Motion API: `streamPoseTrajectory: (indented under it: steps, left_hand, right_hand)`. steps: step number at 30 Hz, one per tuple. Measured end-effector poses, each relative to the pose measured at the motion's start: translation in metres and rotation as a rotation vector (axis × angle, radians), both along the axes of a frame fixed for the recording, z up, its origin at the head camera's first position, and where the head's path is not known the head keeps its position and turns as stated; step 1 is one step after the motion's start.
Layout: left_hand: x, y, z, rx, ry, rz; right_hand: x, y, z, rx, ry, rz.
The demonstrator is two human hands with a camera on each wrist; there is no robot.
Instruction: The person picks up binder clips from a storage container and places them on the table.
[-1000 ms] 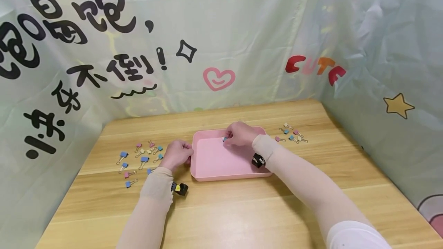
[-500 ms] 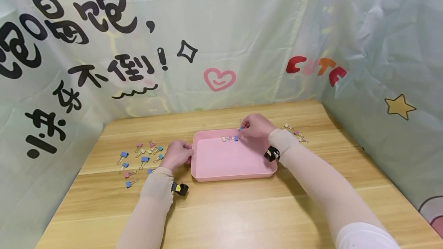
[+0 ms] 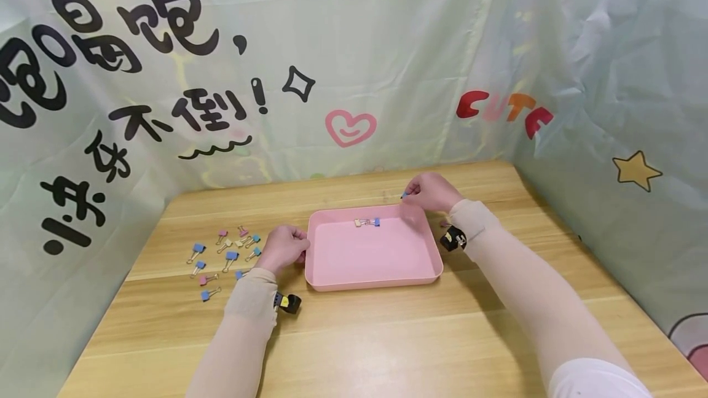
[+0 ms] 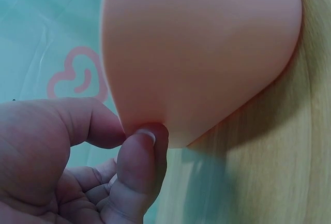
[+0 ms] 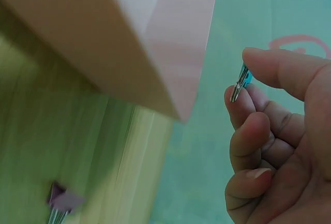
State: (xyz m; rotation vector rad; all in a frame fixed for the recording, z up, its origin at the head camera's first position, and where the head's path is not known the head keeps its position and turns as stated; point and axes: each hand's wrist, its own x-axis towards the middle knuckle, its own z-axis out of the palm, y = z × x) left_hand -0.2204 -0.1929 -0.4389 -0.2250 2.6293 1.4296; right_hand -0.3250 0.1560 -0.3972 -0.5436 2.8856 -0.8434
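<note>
A pink tray (image 3: 370, 260) lies on the wooden table. My left hand (image 3: 283, 247) pinches its left rim between thumb and fingers, as the left wrist view shows on the tray wall (image 4: 201, 48). Inside, near the far wall, a cream binder clip (image 3: 357, 223) and a blue binder clip (image 3: 377, 222) lie in a row. My right hand (image 3: 434, 192) is above the tray's far right corner. Between thumb and index finger it pinches a small teal binder clip (image 5: 241, 83) with silver handles; the other fingers are curled.
Several blue, pink, cream and teal binder clips (image 3: 230, 256) lie scattered left of the tray. Right of it, my right hand and forearm hide most clips; a pink clip (image 5: 64, 200) shows on the table. Printed cloth (image 3: 409, 78) hangs behind.
My right hand has moved from over the tray's inside, rightward and away, to its far right corner, with the teal clip in its fingers. The clips in the tray are uncovered. My left hand stays put.
</note>
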Motion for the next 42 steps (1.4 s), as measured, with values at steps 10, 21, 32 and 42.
streamPoseTrajectory:
  steps: [10,21,32,42]
  left_hand:
    - [0.001,0.001,0.001,-0.005,-0.001,0.002]
    - [0.000,0.001,0.001,0.001,-0.008,0.008]
    - [-0.001,0.001,-0.001,0.002,0.013,0.010]
    - [0.000,0.001,-0.001,-0.010,0.016,0.008]
  right_hand:
    - [-0.001,0.029,-0.002,-0.002,-0.005,-0.020]
    - [-0.001,0.049,-0.005,-0.004,-0.010,-0.042]
    - [-0.001,0.065,-0.005,0.004,-0.023,-0.077]
    - [0.001,0.067,-0.017,0.055,-0.065,-0.061]
